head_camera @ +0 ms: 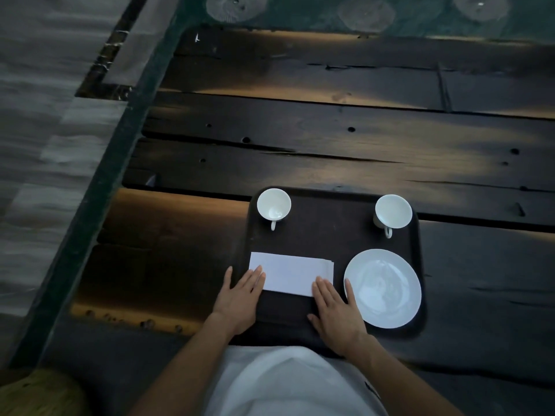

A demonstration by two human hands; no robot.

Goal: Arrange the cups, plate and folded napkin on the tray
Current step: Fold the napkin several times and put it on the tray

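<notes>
A dark rectangular tray (327, 232) lies on the wooden table in front of me. Two white cups stand upright at its far corners, one on the left (273, 204) and one on the right (392, 212), both with handles pointing toward me. A white plate (382, 288) rests at the tray's near right. A white folded napkin (292, 273) lies flat at the near left. My left hand (240, 298) lies flat with its fingertips on the napkin's left end. My right hand (336, 313) lies flat with fingertips on the napkin's right near corner, beside the plate.
The dark plank table (330, 139) stretches far beyond the tray, with gaps and holes between boards. Its left edge (90, 205) runs diagonally, with pale tiled floor beyond. A yellow woven object (36, 394) sits at the bottom left corner.
</notes>
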